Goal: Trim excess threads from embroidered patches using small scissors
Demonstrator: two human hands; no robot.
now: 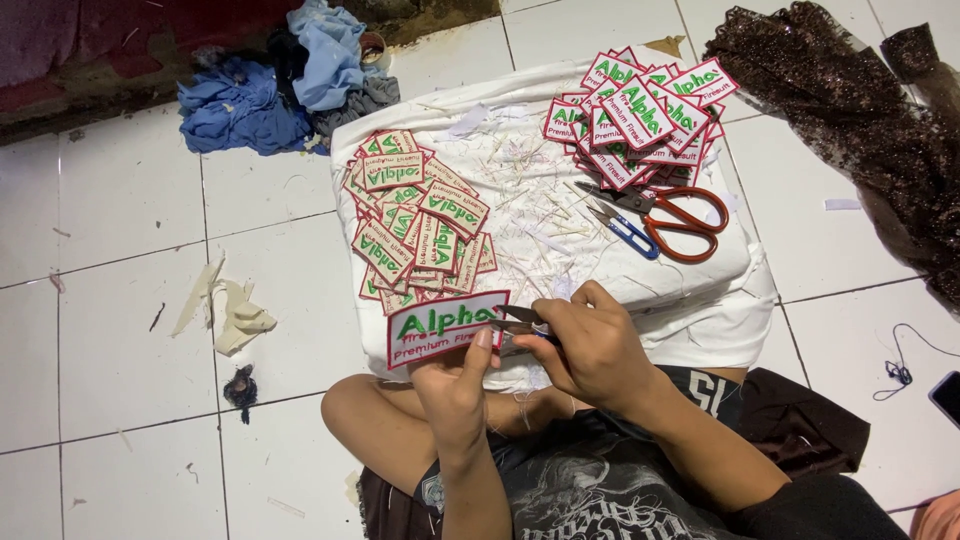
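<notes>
just left hand [452, 385] pinching stiff embroidered rectangular patch [447, 326], right hand [590, 350] around metal snips [522, 320].

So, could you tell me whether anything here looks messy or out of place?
Yes: thread and fabric trimmings litter the white cushion, pale offcuts lie on the floor tiles, and crumpled blue cloth is heaped beside it.

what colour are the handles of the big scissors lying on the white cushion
Red-orange handles on the big scissors, lying beside a small blue-handled snipper; the head view shows it clearly.
</notes>
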